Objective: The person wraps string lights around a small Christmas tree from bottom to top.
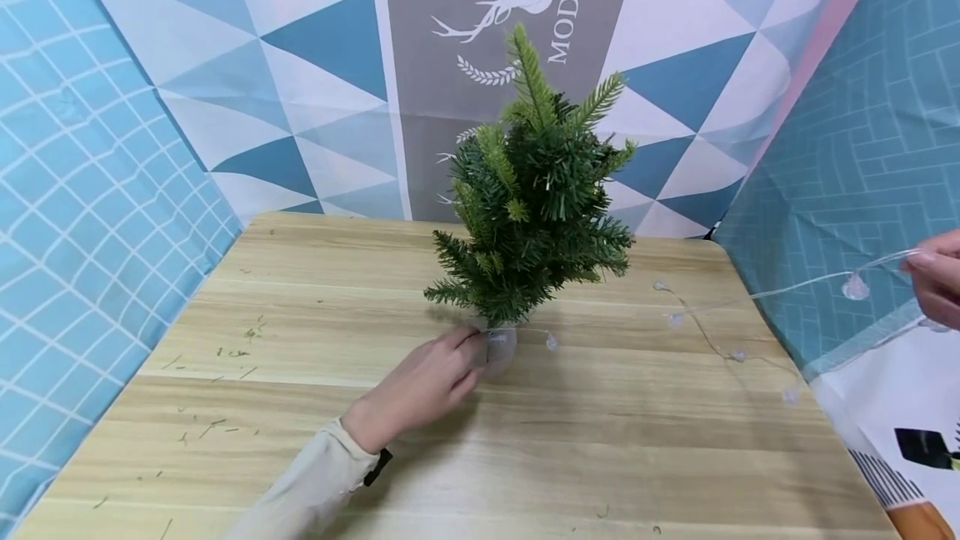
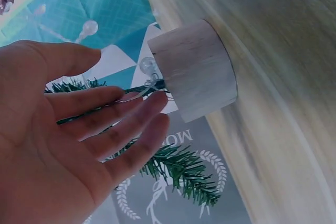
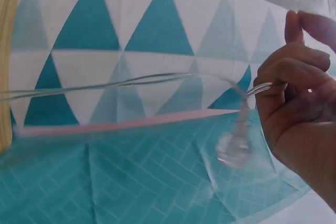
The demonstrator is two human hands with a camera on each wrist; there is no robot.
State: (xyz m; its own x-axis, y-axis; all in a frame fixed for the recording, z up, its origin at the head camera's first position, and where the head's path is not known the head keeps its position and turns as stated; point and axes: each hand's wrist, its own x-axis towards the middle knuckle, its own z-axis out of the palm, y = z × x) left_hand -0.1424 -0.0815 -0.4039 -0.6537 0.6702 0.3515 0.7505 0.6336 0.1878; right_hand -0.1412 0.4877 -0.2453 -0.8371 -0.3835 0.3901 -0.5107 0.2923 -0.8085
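Observation:
A small artificial Christmas tree (image 1: pixel 540 198) stands upright in a pale round base (image 2: pixel 197 72). My left hand (image 1: pixel 431 377) reaches under the lowest branches beside that base. In the left wrist view its fingers (image 2: pixel 128 135) extend loosely by the stem, thumb apart, and a clear wire runs over them. A round bulb (image 2: pixel 148 65) hangs near the top of the base. Off to the right, my right hand (image 1: pixel 937 277) grips the string-light wire (image 1: pixel 802 283) with curled fingers. A clear bulb (image 3: pixel 234 149) dangles from the wire just outside that fist.
More of the fairy-light string (image 1: pixel 705 332) lies on the right of the wooden table (image 1: pixel 637 457). Green needle scraps (image 1: pixel 217 423) are scattered at the left. Patterned cloth walls (image 1: pixel 322 65) enclose the back and sides.

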